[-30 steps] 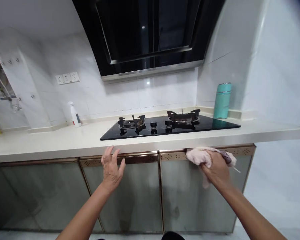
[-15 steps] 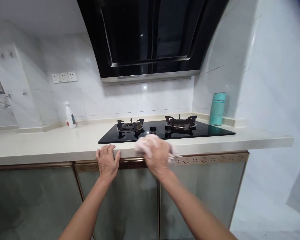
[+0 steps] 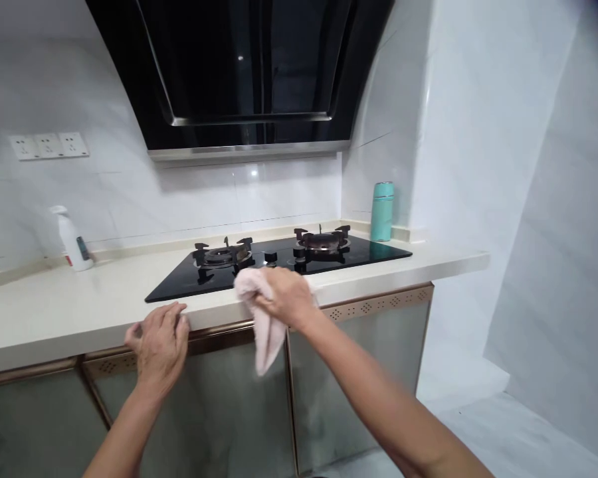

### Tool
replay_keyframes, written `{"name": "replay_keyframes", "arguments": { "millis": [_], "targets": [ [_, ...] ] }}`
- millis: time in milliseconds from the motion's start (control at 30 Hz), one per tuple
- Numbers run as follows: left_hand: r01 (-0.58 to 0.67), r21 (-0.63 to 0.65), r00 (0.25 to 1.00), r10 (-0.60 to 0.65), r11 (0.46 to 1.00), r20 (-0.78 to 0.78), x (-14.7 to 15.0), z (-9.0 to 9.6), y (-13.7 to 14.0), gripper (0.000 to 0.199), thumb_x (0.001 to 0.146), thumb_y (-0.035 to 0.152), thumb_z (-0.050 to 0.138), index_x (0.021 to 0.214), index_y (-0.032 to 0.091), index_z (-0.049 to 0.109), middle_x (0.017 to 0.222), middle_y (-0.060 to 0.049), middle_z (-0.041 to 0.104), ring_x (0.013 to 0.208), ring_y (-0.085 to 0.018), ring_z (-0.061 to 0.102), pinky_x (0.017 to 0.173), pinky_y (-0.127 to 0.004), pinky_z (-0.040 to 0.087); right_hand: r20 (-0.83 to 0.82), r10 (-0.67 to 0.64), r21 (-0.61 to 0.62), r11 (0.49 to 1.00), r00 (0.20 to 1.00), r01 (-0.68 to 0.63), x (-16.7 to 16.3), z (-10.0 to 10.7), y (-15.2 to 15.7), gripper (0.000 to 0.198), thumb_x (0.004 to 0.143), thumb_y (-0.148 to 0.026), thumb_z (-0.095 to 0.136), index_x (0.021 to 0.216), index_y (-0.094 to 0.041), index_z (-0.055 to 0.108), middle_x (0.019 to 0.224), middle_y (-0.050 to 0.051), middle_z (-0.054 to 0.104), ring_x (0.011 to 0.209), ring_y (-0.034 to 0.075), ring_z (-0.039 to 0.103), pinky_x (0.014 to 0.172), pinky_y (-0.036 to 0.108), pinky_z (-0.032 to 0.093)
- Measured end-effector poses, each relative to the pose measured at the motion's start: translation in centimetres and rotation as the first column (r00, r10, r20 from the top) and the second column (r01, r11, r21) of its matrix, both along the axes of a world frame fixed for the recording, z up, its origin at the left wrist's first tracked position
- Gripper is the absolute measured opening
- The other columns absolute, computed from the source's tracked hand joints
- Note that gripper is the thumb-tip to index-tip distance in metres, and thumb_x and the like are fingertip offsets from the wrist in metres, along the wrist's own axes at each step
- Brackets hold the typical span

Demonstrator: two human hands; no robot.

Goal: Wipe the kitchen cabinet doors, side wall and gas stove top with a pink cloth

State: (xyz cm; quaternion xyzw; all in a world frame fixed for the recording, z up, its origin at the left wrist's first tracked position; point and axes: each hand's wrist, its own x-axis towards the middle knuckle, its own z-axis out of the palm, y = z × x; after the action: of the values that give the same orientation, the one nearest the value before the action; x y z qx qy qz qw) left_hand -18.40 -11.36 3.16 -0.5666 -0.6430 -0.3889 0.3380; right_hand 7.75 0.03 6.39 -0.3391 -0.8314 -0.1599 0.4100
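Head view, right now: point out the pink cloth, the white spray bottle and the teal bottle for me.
Pink cloth (image 3: 268,332): head view, on its hanging fold.
White spray bottle (image 3: 70,240): head view, middle of its body.
Teal bottle (image 3: 381,216): head view, on its body below the lid.

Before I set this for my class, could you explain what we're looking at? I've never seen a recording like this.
There is no machine here: these are a person's own bare hands, filmed by one head-worn camera looking forward and down. The right hand holds a pale pink cloth at the front edge of a white counter, with part of it hanging down. The left hand holds nothing visible and is at the same edge. On the counter are a white spray bottle, a black two-burner hob and a turquoise flask. A dark hood hangs above.
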Motion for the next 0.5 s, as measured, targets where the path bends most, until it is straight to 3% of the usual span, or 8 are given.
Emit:
{"name": "replay_keyframes", "arguments": {
  "millis": [100,167,267,367,500],
  "targets": [
    [-0.017,0.028,1.000,0.017,0.999,0.019,0.2,-0.1,0.4,0.040,0.101,0.041,0.034,0.117,0.022,0.065,0.126,-0.014,0.070,0.123,-0.031,0.060,0.110,-0.057,0.025,-0.124,-0.172,-0.062,0.984,0.977,0.165,8.8,-0.6,3.2,0.043,0.094,-0.042,0.051,0.129,-0.020,0.063,0.120,0.011,0.071,0.104,0.025,0.062,0.082,0.032,0.046],
    [-0.018,0.051,1.000,0.017,0.999,0.025,0.2,-0.3,0.8,0.041,0.100,0.043,0.035,0.116,0.022,0.065,0.125,-0.014,0.070,0.123,-0.032,0.060,0.110,-0.058,0.026,-0.186,-0.334,-0.161,0.938,0.924,0.306,15.2,-0.7,5.3,0.042,0.092,-0.041,0.050,0.126,-0.020,0.063,0.117,0.010,0.071,0.099,0.026,0.063,0.076,0.032,0.045],
    [-0.017,0.104,0.999,0.013,0.994,0.037,0.0,-0.5,1.4,0.038,0.098,0.047,0.035,0.113,0.027,0.064,0.123,-0.009,0.071,0.123,-0.031,0.061,0.112,-0.059,0.027,-0.231,-0.555,-0.340,0.816,0.799,0.468,24.7,-0.6,7.7,0.045,0.092,-0.047,0.049,0.125,-0.019,0.062,0.111,0.013,0.072,0.090,0.026,0.064,0.072,0.034,0.042],
    [-0.002,0.152,0.998,-0.007,0.988,0.061,-0.2,-0.7,1.6,0.033,0.096,0.049,0.036,0.109,0.034,0.062,0.122,0.001,0.070,0.122,-0.029,0.061,0.113,-0.061,0.027,-0.247,-0.693,-0.438,0.703,0.677,0.560,32.3,-0.3,9.0,0.052,0.092,-0.052,0.049,0.126,-0.014,0.061,0.112,0.021,0.070,0.095,0.030,0.063,0.079,0.042,0.042],
    [-0.018,0.175,0.997,0.003,0.984,0.082,0.1,-0.8,2.1,0.031,0.095,0.046,0.036,0.108,0.034,0.061,0.122,0.002,0.070,0.123,-0.030,0.060,0.112,-0.062,0.027,-0.236,-0.838,-0.513,0.537,0.491,0.670,36.7,-0.2,9.4,0.066,0.093,-0.056,0.044,0.131,-0.005,0.058,0.121,0.036,0.061,0.111,0.044,0.058,0.085,0.056,0.038]
  ]
}}
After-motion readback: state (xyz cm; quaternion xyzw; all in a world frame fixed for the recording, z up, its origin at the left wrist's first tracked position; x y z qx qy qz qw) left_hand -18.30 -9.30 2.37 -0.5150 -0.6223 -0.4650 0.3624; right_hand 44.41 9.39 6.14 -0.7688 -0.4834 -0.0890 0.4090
